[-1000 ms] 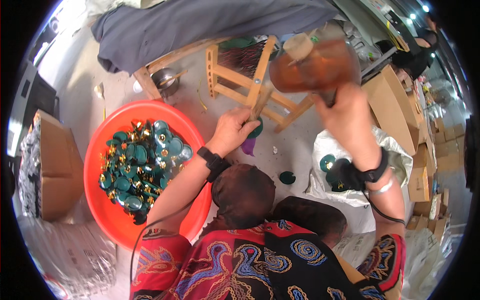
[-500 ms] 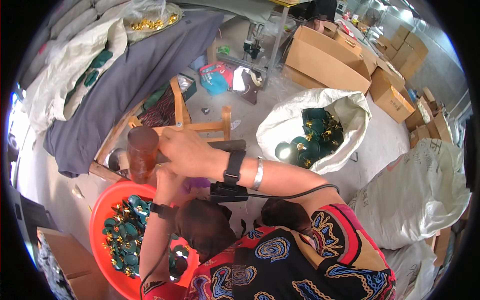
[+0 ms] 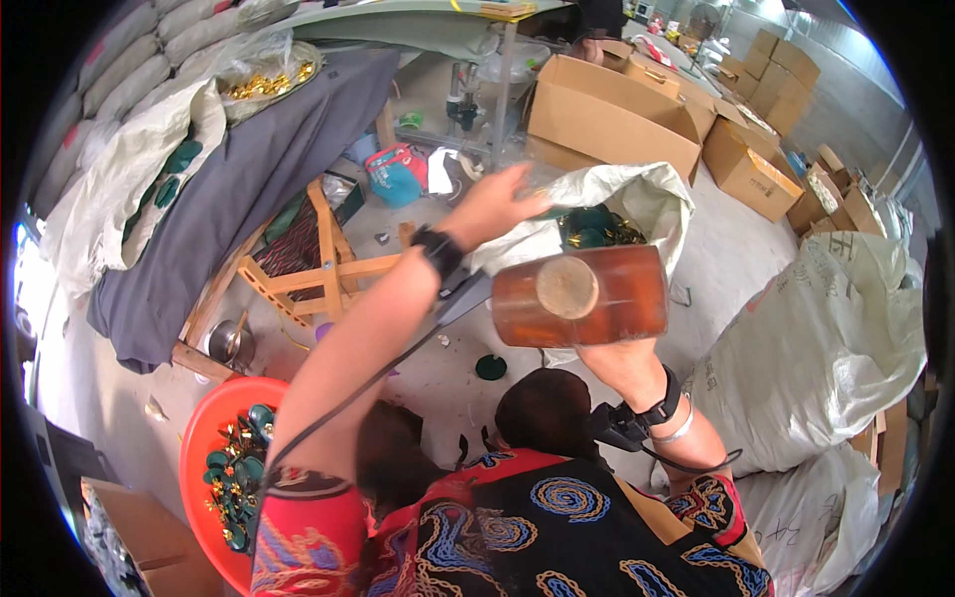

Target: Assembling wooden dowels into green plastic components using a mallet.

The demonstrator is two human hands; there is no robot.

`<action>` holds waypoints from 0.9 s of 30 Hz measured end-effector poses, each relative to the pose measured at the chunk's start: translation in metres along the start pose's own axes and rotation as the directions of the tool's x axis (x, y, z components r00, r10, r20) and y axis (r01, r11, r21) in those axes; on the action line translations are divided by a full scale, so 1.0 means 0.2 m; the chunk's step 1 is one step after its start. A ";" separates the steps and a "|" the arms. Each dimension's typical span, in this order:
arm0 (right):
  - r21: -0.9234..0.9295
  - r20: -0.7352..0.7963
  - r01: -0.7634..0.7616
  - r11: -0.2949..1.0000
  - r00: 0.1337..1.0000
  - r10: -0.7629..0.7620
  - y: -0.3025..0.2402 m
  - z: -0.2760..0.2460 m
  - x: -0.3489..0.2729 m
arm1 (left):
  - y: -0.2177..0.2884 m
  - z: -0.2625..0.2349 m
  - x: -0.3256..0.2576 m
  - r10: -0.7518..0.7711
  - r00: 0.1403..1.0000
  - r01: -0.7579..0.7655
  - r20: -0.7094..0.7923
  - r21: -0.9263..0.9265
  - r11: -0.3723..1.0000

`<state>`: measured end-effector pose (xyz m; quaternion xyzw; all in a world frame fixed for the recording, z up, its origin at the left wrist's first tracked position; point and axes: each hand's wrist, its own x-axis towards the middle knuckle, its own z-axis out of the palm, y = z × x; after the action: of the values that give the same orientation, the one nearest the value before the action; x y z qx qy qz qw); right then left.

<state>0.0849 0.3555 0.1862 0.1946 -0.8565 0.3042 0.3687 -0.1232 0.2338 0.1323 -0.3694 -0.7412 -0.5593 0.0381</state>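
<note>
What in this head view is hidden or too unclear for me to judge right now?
- Right hand: hidden behind the wooden mallet; grip unseen.
- Left hand: motion-blurred, fingers unclear.
- White sack contents: mostly hidden by the mallet.
- Red basin: partly covered by the left arm and cut off by the fisheye rim.

The mallet [image 3: 580, 296] was of wood, brown with a glossy, worn surface and a paler matt end face. The sack [image 3: 637, 204] was of woven plastic, white and coarse. The basin [image 3: 214, 468] was of smooth red plastic. The stool [image 3: 323, 264] was of bare, matt wood. The boxes [image 3: 612, 119] were of matt brown cardboard. The floor [image 3: 438, 373] was of rough grey concrete.
</note>
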 end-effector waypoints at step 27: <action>0.250 0.128 -0.515 0.820 0.857 0.499 0.59 -0.08 -0.53 | -1.22 0.58 -0.32 -0.804 0.594 0.695 -0.019 -0.490 0.525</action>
<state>0.0963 0.4644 0.0698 0.0178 -0.8366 0.5017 0.2191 -0.1790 0.2751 -0.1358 0.0619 -0.6721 -0.7100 -0.2008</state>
